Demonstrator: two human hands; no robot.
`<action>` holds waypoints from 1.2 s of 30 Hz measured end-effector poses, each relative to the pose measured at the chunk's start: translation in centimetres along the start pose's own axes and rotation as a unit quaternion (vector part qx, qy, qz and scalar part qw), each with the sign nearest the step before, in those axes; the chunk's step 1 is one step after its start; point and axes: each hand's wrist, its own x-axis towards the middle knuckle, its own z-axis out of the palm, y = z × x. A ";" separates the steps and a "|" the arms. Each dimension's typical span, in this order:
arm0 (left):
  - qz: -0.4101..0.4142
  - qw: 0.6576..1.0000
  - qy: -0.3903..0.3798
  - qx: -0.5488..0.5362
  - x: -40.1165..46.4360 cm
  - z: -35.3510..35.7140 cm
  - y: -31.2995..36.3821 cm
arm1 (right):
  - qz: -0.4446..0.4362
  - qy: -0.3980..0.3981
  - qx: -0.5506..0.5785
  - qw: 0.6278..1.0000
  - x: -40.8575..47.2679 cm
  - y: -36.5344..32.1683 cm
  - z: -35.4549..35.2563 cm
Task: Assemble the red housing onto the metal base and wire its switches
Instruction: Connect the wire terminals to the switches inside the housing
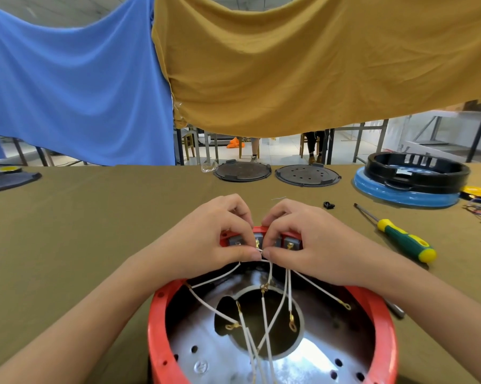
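Hands meet at the far rim of the red housing (161, 314) on the bench (95, 217): left hand (206, 239) and right hand (297, 242) both pinch thin white wires (267, 317) by the switches (289, 242). Wires look limp and light; best held near the terminals.

Your olive-covered table (95, 231) is carrying the red housing (161, 314) just below your fingers (250, 254), a screwdriver (400, 239) lying off to their right, and two dark discs (242, 171) sitting beyond them.
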 end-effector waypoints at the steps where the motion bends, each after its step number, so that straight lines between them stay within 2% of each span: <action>1: 0.000 1.000 0.000 0.004 0.0 0.0 0.0 | -0.001 0.000 0.002 1.000 0.0 0.0 0.0; 14: 0.006 1.000 0.003 0.014 -0.1 0.0 0.1 | -0.009 0.007 -0.022 1.000 0.1 -0.1 0.2; 24: 0.000 1.000 -0.002 0.017 -0.1 -0.1 0.5 | -0.030 0.006 -0.091 0.995 0.8 -1.0 0.2; 36: 0.008 1.000 -0.006 0.026 -0.2 -0.1 0.2 | 0.007 0.018 -0.053 0.998 0.7 -0.2 0.5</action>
